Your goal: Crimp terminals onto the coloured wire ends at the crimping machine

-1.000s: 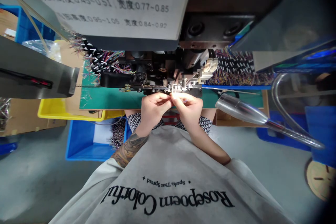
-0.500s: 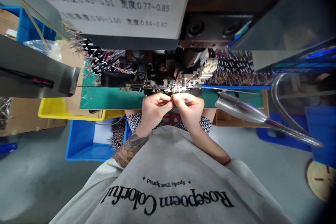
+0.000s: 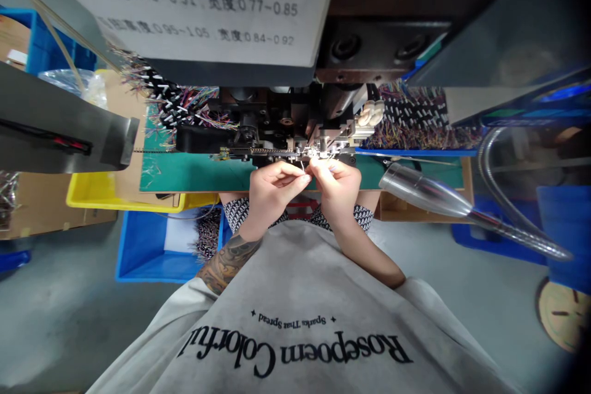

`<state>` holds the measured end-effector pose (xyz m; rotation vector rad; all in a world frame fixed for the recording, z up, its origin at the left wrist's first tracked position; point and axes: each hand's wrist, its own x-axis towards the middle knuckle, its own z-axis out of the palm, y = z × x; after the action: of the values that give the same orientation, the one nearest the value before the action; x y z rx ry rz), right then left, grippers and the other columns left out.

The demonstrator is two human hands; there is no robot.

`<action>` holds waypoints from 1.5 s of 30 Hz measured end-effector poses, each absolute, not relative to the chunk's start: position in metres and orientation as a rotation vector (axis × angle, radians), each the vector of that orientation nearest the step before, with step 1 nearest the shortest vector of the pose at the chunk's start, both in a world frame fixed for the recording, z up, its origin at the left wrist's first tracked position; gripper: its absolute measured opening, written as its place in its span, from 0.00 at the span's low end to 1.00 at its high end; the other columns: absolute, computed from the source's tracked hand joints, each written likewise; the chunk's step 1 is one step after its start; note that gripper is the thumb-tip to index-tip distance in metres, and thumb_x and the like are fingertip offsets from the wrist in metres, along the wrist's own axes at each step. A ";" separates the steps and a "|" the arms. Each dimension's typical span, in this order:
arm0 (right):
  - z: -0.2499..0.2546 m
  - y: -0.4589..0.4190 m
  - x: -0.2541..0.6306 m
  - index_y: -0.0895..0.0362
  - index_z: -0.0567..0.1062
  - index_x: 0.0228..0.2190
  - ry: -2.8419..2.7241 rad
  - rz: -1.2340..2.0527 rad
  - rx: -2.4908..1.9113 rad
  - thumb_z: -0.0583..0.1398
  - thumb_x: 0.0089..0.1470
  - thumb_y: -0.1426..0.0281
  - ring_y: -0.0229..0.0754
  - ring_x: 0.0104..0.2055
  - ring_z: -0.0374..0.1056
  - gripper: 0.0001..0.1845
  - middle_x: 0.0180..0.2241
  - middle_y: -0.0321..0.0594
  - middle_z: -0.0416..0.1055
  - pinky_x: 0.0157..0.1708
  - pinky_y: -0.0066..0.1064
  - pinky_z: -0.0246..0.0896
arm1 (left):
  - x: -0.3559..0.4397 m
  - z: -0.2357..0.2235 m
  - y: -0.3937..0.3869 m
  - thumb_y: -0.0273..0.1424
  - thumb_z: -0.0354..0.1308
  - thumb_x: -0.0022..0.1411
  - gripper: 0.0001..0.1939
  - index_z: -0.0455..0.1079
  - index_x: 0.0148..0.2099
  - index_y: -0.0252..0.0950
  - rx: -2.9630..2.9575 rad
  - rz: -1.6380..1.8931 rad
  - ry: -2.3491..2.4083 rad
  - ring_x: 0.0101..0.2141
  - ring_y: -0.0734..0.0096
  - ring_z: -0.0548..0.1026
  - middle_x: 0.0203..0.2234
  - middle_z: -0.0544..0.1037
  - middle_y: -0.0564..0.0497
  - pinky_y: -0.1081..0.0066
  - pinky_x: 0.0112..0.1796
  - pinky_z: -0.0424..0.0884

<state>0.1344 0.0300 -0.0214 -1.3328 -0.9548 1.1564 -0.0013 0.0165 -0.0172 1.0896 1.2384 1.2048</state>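
Note:
My left hand [image 3: 276, 189] is pinched closed on a thin, light wire [image 3: 303, 165], whose short end sticks up from the fingertips. Beside it, my right hand [image 3: 338, 188] has its thumb and forefinger closed close under the metal tooling; what lies between them is too small to make out. Both hands are at the front of a terminal crimping machine [image 3: 286, 114], with a small gap between their fingertips. From the left, a strip of tiny terminals [image 3: 272, 151] runs into the tooling, which is brightly lit.
Bundles of coloured wires [image 3: 189, 108] lie left of the machine, and more wires [image 3: 406, 117] lie right. A lamp on a flexible neck [image 3: 422, 189] points in from the right. Below the green mat [image 3: 203, 173] are a yellow tray [image 3: 92, 194] and a blue bin [image 3: 143, 246].
My right fingertips have moved slightly up and right, toward the tooling, and parted from the left ones. The left hand stays nearly in place with the wire in its fingers.

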 end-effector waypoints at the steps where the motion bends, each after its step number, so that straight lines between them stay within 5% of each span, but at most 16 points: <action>1: -0.022 0.030 0.134 0.54 0.77 0.21 -0.947 1.160 -1.327 0.67 0.56 0.59 0.36 0.23 0.62 0.17 0.19 0.33 0.67 0.25 0.32 0.66 | -0.001 -0.018 0.017 0.38 0.75 0.58 0.10 0.81 0.36 0.38 1.090 1.207 1.241 0.34 0.66 0.85 0.32 0.86 0.50 0.67 0.39 0.85; 9: -0.025 0.029 0.134 0.54 0.79 0.22 -0.932 1.148 -1.279 0.69 0.56 0.60 0.34 0.22 0.60 0.15 0.19 0.32 0.68 0.25 0.31 0.62 | 0.000 -0.025 0.017 0.39 0.74 0.59 0.11 0.81 0.37 0.38 1.000 1.213 1.230 0.33 0.65 0.85 0.30 0.85 0.51 0.64 0.39 0.87; 15: -0.022 0.026 0.136 0.54 0.84 0.26 -1.062 1.083 -1.295 0.69 0.56 0.63 0.37 0.27 0.67 0.10 0.23 0.34 0.75 0.30 0.33 0.66 | 0.001 -0.025 0.018 0.34 0.76 0.56 0.09 0.82 0.36 0.37 1.016 1.205 1.247 0.34 0.63 0.86 0.32 0.87 0.49 0.66 0.39 0.86; 39: -0.020 0.032 0.135 0.55 0.76 0.20 -1.005 1.083 -1.300 0.68 0.58 0.62 0.34 0.22 0.59 0.18 0.17 0.31 0.65 0.24 0.30 0.62 | 0.001 -0.014 0.019 0.35 0.76 0.56 0.09 0.82 0.36 0.36 1.075 1.222 1.253 0.34 0.67 0.87 0.32 0.88 0.49 0.69 0.38 0.85; 45: -0.018 0.024 0.139 0.55 0.84 0.28 -1.077 1.078 -1.299 0.68 0.58 0.63 0.33 0.23 0.62 0.10 0.21 0.32 0.72 0.26 0.29 0.63 | 0.000 -0.013 0.017 0.35 0.76 0.56 0.10 0.84 0.37 0.36 1.061 1.175 1.266 0.35 0.63 0.88 0.34 0.88 0.48 0.66 0.40 0.87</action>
<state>0.1391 0.0243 -0.0182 -1.2992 -1.0766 1.0779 -0.0003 0.0173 -0.0134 1.0609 1.2659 1.1748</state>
